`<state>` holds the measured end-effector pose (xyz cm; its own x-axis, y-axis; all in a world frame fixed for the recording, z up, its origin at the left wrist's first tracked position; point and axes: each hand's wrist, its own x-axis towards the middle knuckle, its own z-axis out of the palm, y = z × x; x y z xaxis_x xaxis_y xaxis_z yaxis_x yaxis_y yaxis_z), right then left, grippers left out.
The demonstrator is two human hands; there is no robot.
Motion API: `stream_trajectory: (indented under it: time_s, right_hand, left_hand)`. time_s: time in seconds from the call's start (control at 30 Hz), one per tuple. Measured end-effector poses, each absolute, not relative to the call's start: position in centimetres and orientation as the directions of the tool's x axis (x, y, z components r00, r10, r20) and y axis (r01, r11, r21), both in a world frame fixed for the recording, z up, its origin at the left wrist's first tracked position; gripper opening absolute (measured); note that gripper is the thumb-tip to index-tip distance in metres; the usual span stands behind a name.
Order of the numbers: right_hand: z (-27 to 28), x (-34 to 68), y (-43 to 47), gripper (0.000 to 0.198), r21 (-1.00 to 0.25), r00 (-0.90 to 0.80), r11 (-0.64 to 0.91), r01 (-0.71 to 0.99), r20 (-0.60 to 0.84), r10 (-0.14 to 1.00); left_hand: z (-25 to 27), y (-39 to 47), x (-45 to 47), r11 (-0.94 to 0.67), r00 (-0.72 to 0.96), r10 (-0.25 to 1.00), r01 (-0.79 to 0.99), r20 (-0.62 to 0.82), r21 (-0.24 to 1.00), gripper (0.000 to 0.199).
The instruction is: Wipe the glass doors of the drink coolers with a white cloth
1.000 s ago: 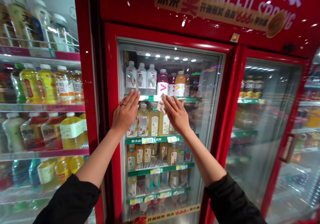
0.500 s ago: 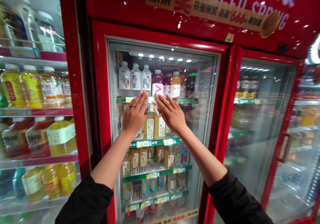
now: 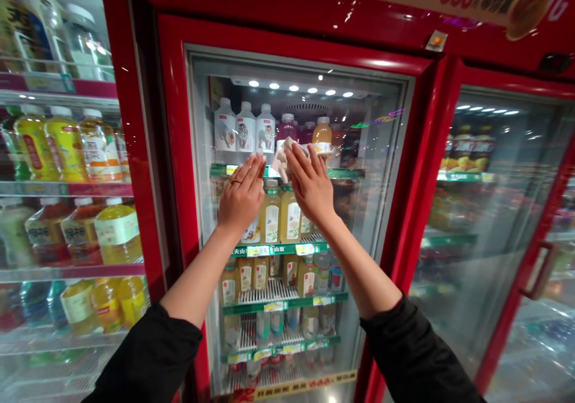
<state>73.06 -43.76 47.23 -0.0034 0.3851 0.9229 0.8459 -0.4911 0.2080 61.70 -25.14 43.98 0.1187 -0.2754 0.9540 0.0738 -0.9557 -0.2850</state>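
fridge (image 3: 178, 115) of bottled drinks (image 3: 272, 218), hands (image 3: 241, 192) (image 3: 311, 182) flat at its glass (image 3: 372, 175), right one over cloth (image 3: 281, 162)

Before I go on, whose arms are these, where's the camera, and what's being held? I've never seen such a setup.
There is no machine: the arms are a person's, seen by one camera worn on the head, looking forward and down. The surface is an upright glass door. The left hand seems to rest flat on it, holding nothing visible. The right hand seems to press a pale cloth against the glass. Behind the door, bottles stand on shelves.
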Motion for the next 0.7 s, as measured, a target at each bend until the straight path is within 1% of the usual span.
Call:
stream_trajectory:
  time_s: [0.07,0.13,0.2,0.33,0.4,0.43,0.5,0.57,0.63,0.7]
  right_hand:
    - [46.0,73.2,-45.1,0.066,0.249,-0.013,-0.471,0.846,0.893,0.449]
    - [44.9,73.9,-46.8,0.066,0.247,0.001,-0.472,0.846,0.886,0.465]
    - [44.7,75.0,-48.2,0.066,0.207,0.029,-0.493,0.845,0.903,0.428]
    - [46.8,77.0,-48.4,0.065,0.109,0.053,-0.507,0.855,0.954,0.295]
    - [48.2,77.3,-47.5,0.067,0.087,0.044,-0.493,0.865,0.968,0.246]
    - [48.8,77.3,-47.0,0.068,0.092,0.034,-0.487,0.868,0.97,0.242]
    - [49.1,76.8,-46.5,0.068,0.14,0.003,-0.481,0.865,0.959,0.284]
    - [48.4,76.2,-46.7,0.067,0.22,-0.036,-0.468,0.856,0.928,0.37]
    - [46.9,76.0,-47.7,0.066,0.293,-0.074,-0.444,0.847,0.891,0.448]
    - [45.3,76.5,-49.3,0.066,0.339,-0.102,-0.42,0.842,0.864,0.493]
  left_hand:
    - [44.0,-25.0,61.7,-0.96,0.13,-0.262,0.069,0.956,-0.272,0.086]
    - [44.0,-24.9,61.8,-0.961,0.135,-0.252,0.079,0.958,-0.264,0.085]
    - [44.0,-24.8,61.9,-0.96,0.133,-0.252,0.091,0.958,-0.265,0.083]
    - [43.9,-25.4,62.0,-0.958,0.126,-0.247,0.119,0.961,-0.262,0.085]
    - [43.9,-26.1,62.0,-0.958,0.113,-0.228,0.152,0.967,-0.243,0.087]
    - [43.8,-26.6,62.0,-0.959,0.104,-0.21,0.171,0.972,-0.225,0.088]
    - [43.6,-27.6,62.0,-0.958,0.099,-0.175,0.211,0.98,-0.193,0.091]
    - [43.3,-28.7,62.2,-0.947,0.135,-0.182,0.241,0.974,-0.211,0.095]
    - [42.9,-29.8,62.6,-0.923,0.205,-0.243,0.251,0.948,-0.291,0.097]
    - [42.5,-30.9,63.1,-0.894,0.267,-0.315,0.239,0.911,-0.379,0.097]
